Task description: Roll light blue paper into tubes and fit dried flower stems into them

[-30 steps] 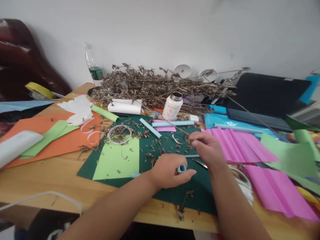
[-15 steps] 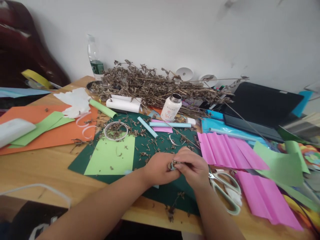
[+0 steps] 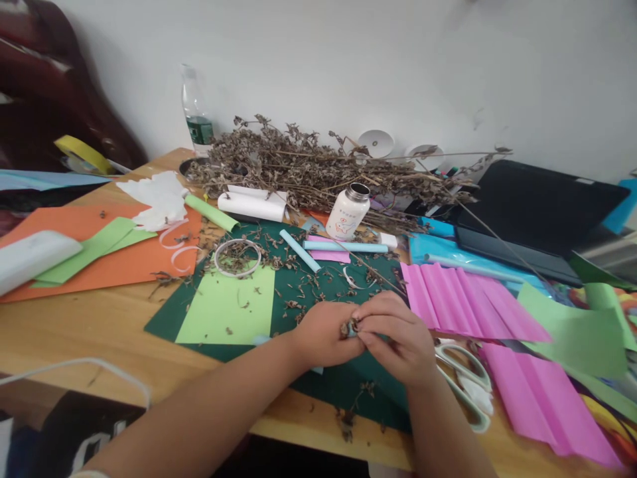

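Note:
My left hand (image 3: 326, 334) is closed around a small light-blue paper roll (image 3: 352, 329), mostly hidden in the fist. Brown dried leaf bits (image 3: 344, 330) show at its end. With fingertips pressed together, my right hand (image 3: 395, 337) touches the leaf bits at that end. Both hands are over the dark green sheet (image 3: 293, 279), which is strewn with dried leaf crumbs. A light green paper (image 3: 223, 309) lies on it, with a tape ring (image 3: 237, 257) at its top edge. Two light-blue paper rolls (image 3: 300, 251) lie beyond the hands.
Behind stands a heap of dried stems (image 3: 293, 162), with a white bottle (image 3: 348, 212) before it. Scissors (image 3: 465, 378) and pink crepe paper (image 3: 472, 302) lie to the right, near a dark laptop (image 3: 542, 206). Orange paper (image 3: 124, 262) is on the left; a plastic bottle (image 3: 196, 113) stands behind.
The view has shifted slightly, so everything sits a little further right. My right fingers have moved slightly at the roll's end, showing more of its blue edge.

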The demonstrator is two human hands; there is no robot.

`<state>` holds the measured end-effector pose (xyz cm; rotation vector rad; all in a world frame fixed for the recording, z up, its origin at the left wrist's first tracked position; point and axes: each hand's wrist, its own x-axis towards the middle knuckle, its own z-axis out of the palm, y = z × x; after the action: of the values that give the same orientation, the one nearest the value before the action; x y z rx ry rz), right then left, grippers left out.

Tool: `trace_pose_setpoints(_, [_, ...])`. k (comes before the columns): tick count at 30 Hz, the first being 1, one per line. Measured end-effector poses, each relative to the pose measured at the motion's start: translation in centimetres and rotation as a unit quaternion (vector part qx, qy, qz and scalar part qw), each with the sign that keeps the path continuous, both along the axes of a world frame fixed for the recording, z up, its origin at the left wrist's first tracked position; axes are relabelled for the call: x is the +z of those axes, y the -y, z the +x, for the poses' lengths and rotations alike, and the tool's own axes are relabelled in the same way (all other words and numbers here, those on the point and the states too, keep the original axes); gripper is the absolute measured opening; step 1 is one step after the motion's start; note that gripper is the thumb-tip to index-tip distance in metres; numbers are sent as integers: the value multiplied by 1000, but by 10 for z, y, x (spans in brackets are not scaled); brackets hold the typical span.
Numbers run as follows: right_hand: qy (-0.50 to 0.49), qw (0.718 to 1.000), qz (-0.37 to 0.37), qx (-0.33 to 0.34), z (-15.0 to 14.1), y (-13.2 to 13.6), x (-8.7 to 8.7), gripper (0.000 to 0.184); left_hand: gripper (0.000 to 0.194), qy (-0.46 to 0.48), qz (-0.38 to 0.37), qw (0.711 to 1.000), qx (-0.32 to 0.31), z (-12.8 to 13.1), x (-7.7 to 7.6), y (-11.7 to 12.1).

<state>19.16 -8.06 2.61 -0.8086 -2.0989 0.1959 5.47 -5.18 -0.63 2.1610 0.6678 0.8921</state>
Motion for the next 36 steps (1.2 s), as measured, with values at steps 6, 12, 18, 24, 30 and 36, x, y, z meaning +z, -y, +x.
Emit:
trace_pose_setpoints(6, [58, 998, -14, -1, 3, 2, 2, 16, 8, -9, 5, 1000, -18, 0, -1, -2])
trace_pose_setpoints(12, [-75, 996, -50, 27, 3, 5, -9, 23, 9, -65, 31, 997, -18, -1, -1, -1])
trace_pose_setpoints(18, [-51, 996, -65, 39, 1, 4, -9, 33, 14, -84, 13, 996, -2, 1, 1, -1])
trace_pose_setpoints(24, [7, 1000, -14, 21, 3, 2, -2, 21, 12, -86, 16, 996, -9, 0, 4, -1])
trace_pose_setpoints(30, [98, 995, -18, 13, 4, 2, 4, 15, 11, -75, 5, 997, -4, 1, 2, 0])
trace_pose_setpoints(36, [67, 998, -3, -4, 9, 11, 6, 25, 15, -73, 17, 997, -5, 1, -1, 0])
